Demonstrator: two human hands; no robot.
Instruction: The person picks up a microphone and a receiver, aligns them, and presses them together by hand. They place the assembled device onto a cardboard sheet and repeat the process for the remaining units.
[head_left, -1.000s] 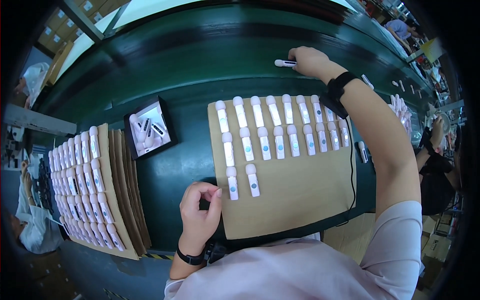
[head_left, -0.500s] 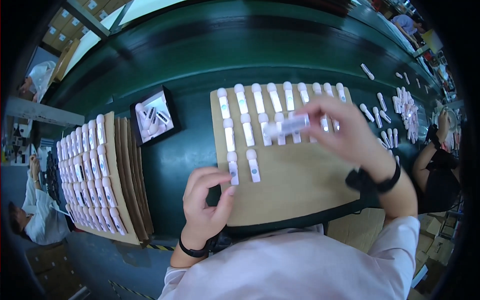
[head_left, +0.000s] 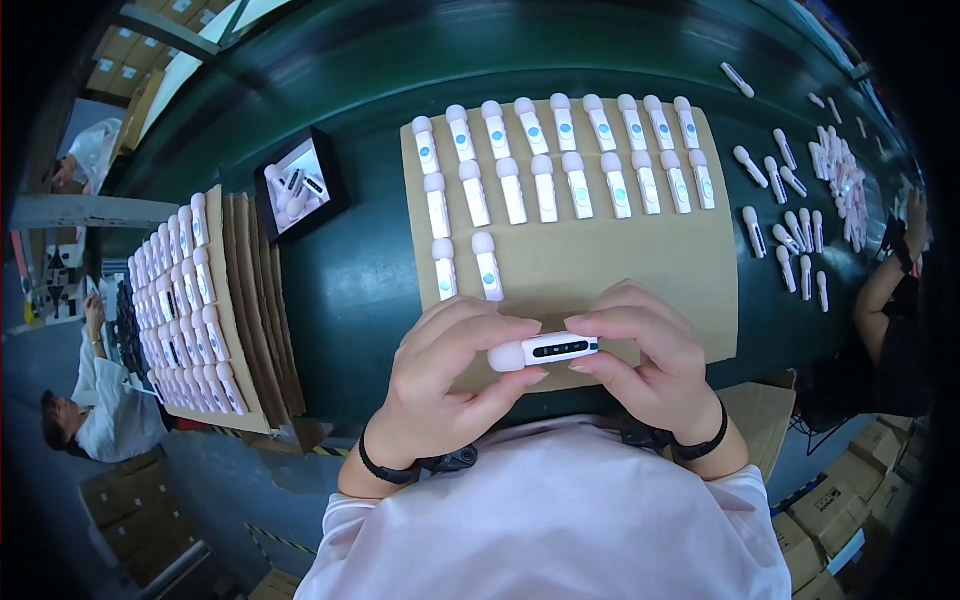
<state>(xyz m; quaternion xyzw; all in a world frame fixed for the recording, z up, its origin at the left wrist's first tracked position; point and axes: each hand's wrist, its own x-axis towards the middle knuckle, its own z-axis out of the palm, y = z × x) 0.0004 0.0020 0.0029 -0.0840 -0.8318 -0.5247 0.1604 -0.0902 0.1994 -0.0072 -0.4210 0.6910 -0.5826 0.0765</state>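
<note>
Close in front of me, a small white wand massager (head_left: 545, 351) lies sideways between my two hands, its round head to the left. A black panel with small marks faces up on its body. My left hand (head_left: 445, 372) pinches it by the head end, while my right hand (head_left: 655, 355) grips the other end with thumb and fingers. Beyond them lies a brown cardboard sheet (head_left: 610, 262). Two full rows of similar massagers are laid on it, heads away from me, many with a round blue or green dot. Two more massagers (head_left: 487, 268) start a third row at the left.
At the left, stacked cardboard sheets (head_left: 262, 320) carry more massagers on top. A black box (head_left: 333, 195) holding several massagers stands on the green table (head_left: 365, 270). Loose massagers (head_left: 840, 185) lie in a heap at the right. Co-workers' arms (head_left: 885, 285) show at both sides.
My right hand has come back from over the rows with the massager, down toward me. My left hand has moved right and now holds its head end too. The view has shifted.
</note>
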